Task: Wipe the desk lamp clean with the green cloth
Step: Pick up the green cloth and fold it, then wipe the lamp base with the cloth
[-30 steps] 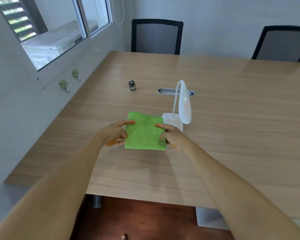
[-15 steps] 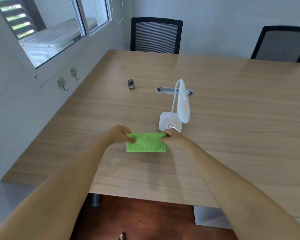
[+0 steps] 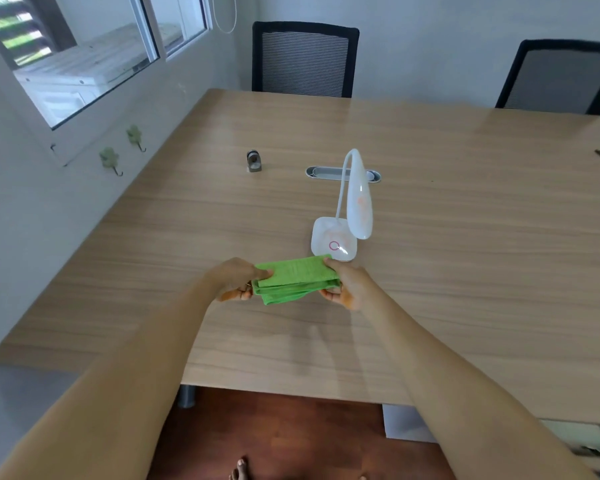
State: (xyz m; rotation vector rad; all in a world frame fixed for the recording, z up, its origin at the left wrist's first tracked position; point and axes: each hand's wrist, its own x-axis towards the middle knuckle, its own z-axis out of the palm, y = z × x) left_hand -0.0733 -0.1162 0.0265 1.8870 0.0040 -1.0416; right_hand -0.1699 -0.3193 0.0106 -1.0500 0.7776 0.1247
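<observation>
A green cloth (image 3: 296, 277), folded into a narrow band, is held just above the wooden table (image 3: 465, 237). My left hand (image 3: 235, 278) pinches its left end and my right hand (image 3: 347, 286) pinches its right end. The white desk lamp (image 3: 355, 202) stands just beyond the cloth, to the right. Its square base (image 3: 330, 237) has a red ring button, and its head hangs down over the base on a curved neck. Neither hand touches the lamp.
A small metal object (image 3: 254, 161) and an oval cable grommet (image 3: 326, 173) lie farther back on the table. Two black mesh chairs (image 3: 303, 58) stand behind it. A wall with a window and two hooks (image 3: 110, 159) runs along the left.
The cloth has been folded from a wide square into a narrow band, then lifted a little off the table. The lamp's base, half hidden before, now shows.
</observation>
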